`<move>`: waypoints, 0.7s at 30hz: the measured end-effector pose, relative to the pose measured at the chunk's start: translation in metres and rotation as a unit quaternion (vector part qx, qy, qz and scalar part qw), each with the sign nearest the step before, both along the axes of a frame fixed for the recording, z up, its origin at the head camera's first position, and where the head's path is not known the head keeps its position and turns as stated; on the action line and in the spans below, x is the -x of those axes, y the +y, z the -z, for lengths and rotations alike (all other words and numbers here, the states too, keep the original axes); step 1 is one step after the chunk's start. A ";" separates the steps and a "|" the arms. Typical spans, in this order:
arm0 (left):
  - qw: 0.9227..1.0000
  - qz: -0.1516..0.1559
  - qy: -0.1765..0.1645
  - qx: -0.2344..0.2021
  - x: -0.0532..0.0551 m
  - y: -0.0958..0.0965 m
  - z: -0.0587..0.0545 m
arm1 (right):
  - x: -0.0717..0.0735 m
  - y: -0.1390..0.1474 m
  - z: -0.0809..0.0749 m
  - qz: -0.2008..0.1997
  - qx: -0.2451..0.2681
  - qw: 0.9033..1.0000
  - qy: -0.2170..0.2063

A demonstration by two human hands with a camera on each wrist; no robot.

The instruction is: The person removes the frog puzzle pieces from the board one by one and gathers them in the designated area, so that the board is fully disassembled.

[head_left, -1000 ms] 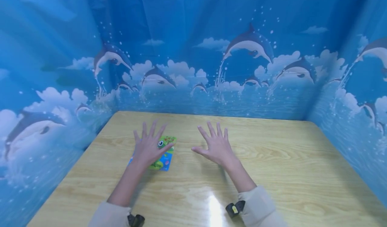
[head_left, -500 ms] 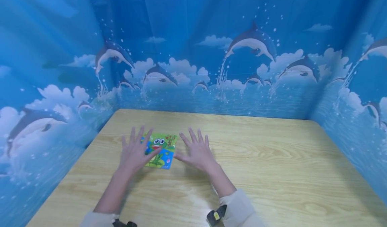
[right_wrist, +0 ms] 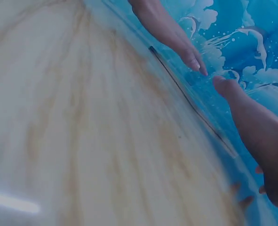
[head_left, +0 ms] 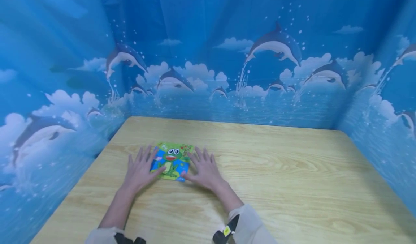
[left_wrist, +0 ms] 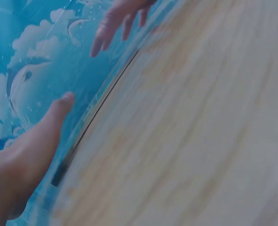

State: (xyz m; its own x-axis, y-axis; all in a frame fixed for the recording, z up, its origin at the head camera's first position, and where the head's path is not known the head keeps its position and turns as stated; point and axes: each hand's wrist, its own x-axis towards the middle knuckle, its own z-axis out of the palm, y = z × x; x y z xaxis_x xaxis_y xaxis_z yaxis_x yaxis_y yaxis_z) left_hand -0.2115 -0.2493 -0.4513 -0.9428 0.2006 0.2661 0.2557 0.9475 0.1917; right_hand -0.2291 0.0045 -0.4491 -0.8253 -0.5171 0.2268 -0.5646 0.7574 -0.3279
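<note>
Shifted left, L hand & R hand, fingers spread, flank frog pic on tbl, dolphin curtain behind.

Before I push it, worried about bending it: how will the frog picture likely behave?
The frog picture lies flat with straight edges, so it is probably fairly stiff. It looks thin, so likely light. Being broad and low on a glossy table, it should likely slide rather than roll or tip.
</note>
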 end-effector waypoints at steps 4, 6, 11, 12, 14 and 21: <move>1.000 -0.002 -0.029 0.001 0.001 -0.004 0.007 | 0.003 -0.003 0.008 -0.015 0.002 1.000 0.005; 0.999 -0.004 -0.046 0.000 0.001 -0.005 0.010 | 0.004 -0.003 0.010 -0.020 -0.002 1.000 0.013; 0.998 -0.005 -0.069 -0.008 0.002 -0.005 0.014 | 0.006 -0.003 0.013 -0.025 -0.028 0.999 0.026; 0.997 -0.006 -0.071 -0.010 0.002 -0.006 0.014 | 0.006 -0.003 0.014 -0.026 -0.033 0.999 0.027; 0.997 -0.007 -0.072 -0.015 0.001 -0.005 0.015 | 0.006 -0.003 0.015 -0.028 -0.039 0.998 0.027; 0.997 -0.006 -0.072 -0.017 0.003 -0.005 0.017 | 0.006 -0.002 0.013 -0.022 -0.041 0.999 0.012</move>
State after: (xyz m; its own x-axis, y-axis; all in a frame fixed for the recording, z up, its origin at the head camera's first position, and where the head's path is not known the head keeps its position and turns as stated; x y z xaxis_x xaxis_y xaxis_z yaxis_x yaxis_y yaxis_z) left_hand -0.2141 -0.2544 -0.4680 -0.9741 0.1823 0.1336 0.2119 0.9424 0.2588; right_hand -0.2346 0.0024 -0.4621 -0.7960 -0.5707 0.2018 -0.6053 0.7550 -0.2522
